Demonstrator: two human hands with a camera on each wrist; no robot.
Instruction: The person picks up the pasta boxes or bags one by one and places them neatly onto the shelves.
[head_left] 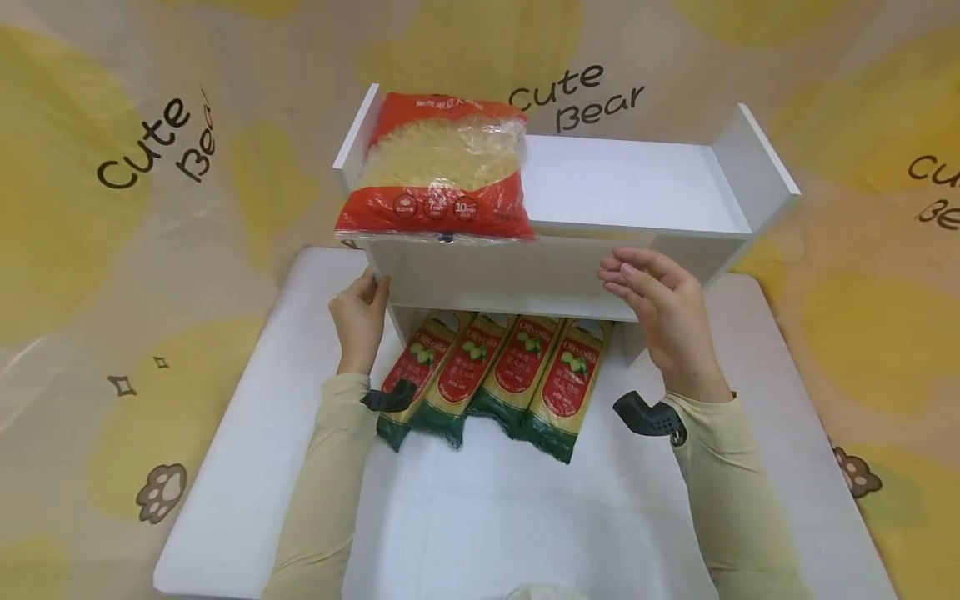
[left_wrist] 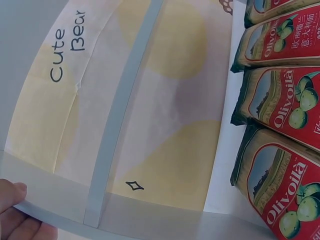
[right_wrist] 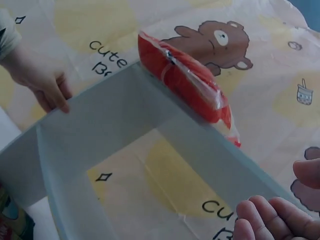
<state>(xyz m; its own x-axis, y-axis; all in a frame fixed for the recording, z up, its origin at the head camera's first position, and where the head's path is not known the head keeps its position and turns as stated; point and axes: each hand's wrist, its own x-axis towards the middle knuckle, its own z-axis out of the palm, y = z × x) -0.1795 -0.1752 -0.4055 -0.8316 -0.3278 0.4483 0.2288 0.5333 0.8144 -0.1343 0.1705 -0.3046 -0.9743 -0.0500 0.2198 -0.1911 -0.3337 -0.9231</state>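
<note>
Both hands (head_left: 360, 312) (head_left: 660, 304) flank the shelf (head_left: 630, 187), seemingly lying crosswise.

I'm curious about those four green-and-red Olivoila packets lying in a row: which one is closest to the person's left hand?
The leftmost packet, at the row's left end. It lies just right of the left hand, which touches the white shelf; the other three lie farther right.

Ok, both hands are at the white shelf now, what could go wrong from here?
The red pasta bag overhangs the shelf's front edge, so a tilt could slide it off. The left hand touches only the corner edge and the right hand looks open, so the grip seems weak. The four Olivoila packs beneath could be hit.
</note>
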